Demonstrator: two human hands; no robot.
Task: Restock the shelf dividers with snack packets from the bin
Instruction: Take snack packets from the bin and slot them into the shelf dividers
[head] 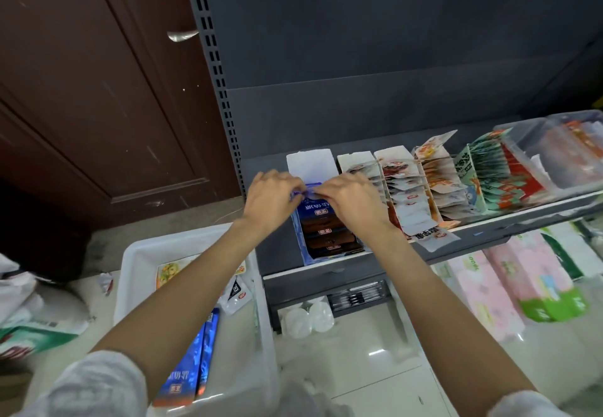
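A blue and brown snack packet (pixel 316 206) stands at the back of the leftmost divider row (pixel 311 163) on the grey shelf (pixel 483 237). My left hand (pixel 270 199) and my right hand (pixel 354 201) both pinch its top edge from either side. In front of it, more packets of the same kind (pixel 329 237) fill the row. The white bin (pixel 195 286) sits on the floor at lower left, under my left forearm. It holds blue packets (pixel 192 367) and a few white ones (pixel 236 296).
Further divider rows to the right hold white, red and green packets (pixel 414 198). A clear plastic tub (pixel 564 152) stands at the shelf's right end. Pink and green tissue packs (pixel 509 282) fill the lower shelf. A dark wooden door (pixel 98 90) is to the left, and bags (pixel 29 318) lie on the floor.
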